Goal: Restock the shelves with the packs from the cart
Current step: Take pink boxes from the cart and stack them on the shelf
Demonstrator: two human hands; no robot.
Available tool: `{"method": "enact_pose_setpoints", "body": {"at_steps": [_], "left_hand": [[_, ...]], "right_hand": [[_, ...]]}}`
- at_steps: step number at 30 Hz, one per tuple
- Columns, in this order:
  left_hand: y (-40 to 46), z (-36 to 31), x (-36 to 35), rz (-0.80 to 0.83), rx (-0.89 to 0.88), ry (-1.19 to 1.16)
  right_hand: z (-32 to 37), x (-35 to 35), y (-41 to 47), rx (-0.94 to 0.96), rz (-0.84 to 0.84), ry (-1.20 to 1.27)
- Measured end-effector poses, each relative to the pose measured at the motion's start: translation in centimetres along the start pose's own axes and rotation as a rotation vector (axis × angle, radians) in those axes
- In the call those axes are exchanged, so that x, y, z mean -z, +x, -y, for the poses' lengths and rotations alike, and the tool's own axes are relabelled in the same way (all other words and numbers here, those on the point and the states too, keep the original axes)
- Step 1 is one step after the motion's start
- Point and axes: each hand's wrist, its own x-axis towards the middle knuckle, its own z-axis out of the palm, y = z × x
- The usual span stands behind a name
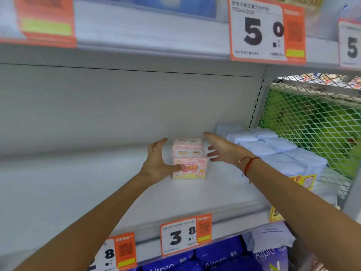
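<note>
Two stacked pink packs (189,158) could topple on the shelf (97,182) if the left hand (157,163), flat-fingered against them, shoves unevenly while the open, empty right hand (222,148) hovers beside.

Bright, even overhead light, soft shadow under the upper shelf (136,55), slight overall blur, wide-angle bending at edges.

We face pale grey metal shelving with a plain back panel (121,106) under flat, even light. Orange price tags (185,234) hang along the shelf edges (the print is blurred). At right, a white wire mesh panel (312,122) closes the bay.
</note>
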Motion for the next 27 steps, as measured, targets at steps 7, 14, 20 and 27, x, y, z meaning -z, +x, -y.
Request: {"method": "enact_pose_setpoints", "body": {"at_steps": [7,14,20,27], "left_hand": [[1.9,-0.2,0.4,0.275,0.059,-0.078],[4.2,1.1,2.5,0.237,0.029,0.014],[6.4,1.9,3.1,0.222,0.044,-0.020],[7.6,2.2,3.7,0.180,0.064,-0.002]], "right_hand": [[-0.9,-1.1,-0.6,0.205,0.415,-0.056],[-0.5,-3.9,3.9,0.258,0.253,-0.175],[-0.1,-4.6,6.2,0.201,0.345,0.001],[0.7,-5.3,6.2,0.259,0.252,-0.060]]}}
